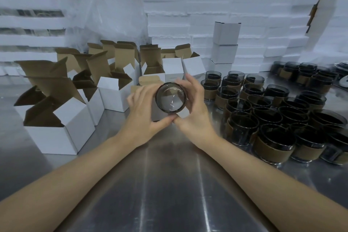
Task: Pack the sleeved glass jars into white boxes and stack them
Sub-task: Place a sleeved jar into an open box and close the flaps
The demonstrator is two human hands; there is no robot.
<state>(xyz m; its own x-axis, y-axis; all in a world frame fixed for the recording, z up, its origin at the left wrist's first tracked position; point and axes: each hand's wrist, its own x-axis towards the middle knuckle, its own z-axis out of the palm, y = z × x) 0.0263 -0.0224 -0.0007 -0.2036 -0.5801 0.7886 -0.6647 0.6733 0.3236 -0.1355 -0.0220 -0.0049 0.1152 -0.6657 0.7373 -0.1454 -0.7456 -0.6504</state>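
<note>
Jar (pixel 170 98) x1 | hands: left hand (pixel 143 113) and right hand (pixel 194 107) both grip it | stacked closed boxes (pixel 224 52) x3

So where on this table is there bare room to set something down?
Free: on the metal table, the middle lane bordered left by open boxes and right by sleeved jars, and the near-left corner before those boxes. Crowded: the back, where the left hand and right hand hold a jar, and the right side.

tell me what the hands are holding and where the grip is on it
A glass jar, in a two-handed grip: the left hand and right hand curl round its opposite sides, thumbs close together below it.
</note>
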